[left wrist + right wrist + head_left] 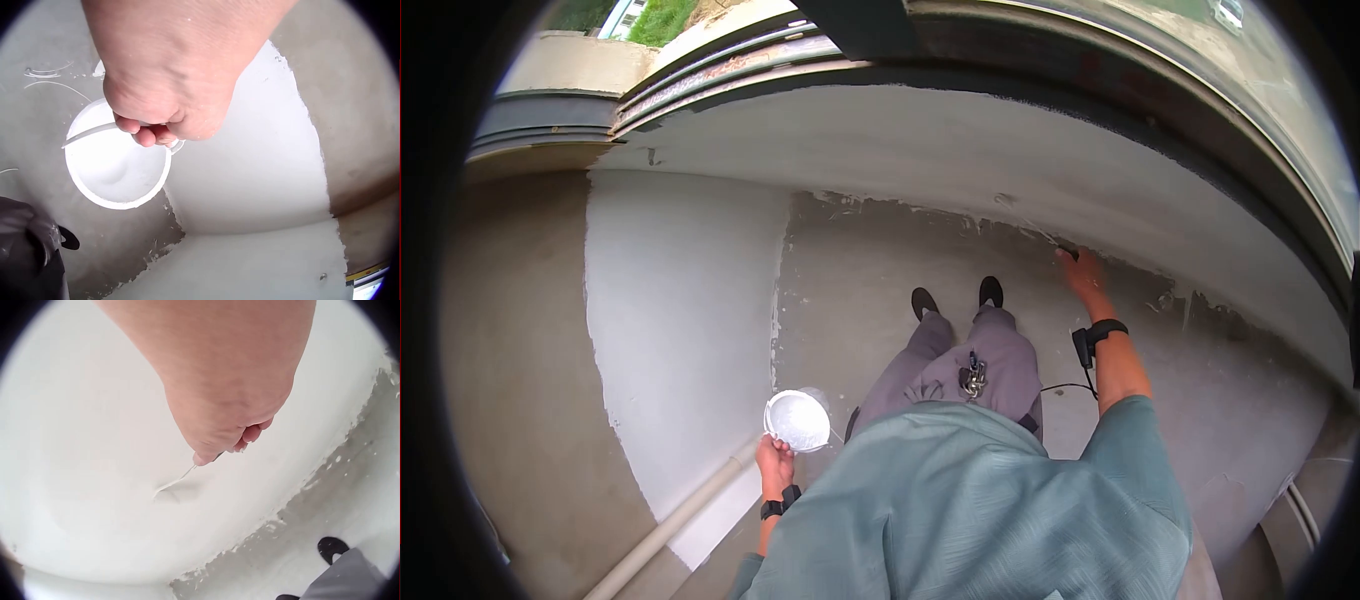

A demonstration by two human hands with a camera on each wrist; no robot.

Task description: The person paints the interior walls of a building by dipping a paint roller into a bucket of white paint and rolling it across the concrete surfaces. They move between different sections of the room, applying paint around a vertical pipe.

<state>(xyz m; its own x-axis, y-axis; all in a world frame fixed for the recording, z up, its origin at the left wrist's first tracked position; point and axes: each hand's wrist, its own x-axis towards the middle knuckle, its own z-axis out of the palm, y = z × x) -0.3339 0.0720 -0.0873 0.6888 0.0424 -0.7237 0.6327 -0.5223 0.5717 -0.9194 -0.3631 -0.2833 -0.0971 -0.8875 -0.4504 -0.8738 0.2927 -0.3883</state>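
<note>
Your left hand (pixel 775 462) has its fingers curled round the handle (pixel 94 132) of the white bucket (pixel 800 418), which is at your left side near the coated side wall (pixel 680 270); whether its base rests on anything, you cannot tell from here. Your right hand (pixel 1086 276) grips the scraper (pixel 180 480) by its dark end, blade close against the front wall (pixel 880 130); contact itself is unclear. The bucket looks light and a little flexible, but its pale, wet-looking filling probably adds weight and swing, so mid-handle is the sound place to hold; the rim would likely be slippery. The scraper should be light, its thin blade springier than its grip, so keep your fingers behind the blade. For room, the front wall runs broadly to both sides, bounded by the window frame (pixel 1020 55) above and a ragged edge at the grey floor (pixel 850 260) below. On your left, the pipe (pixel 685 502) limits the bucket's swing; your legs (pixel 985 350) stand between both hands.
</note>
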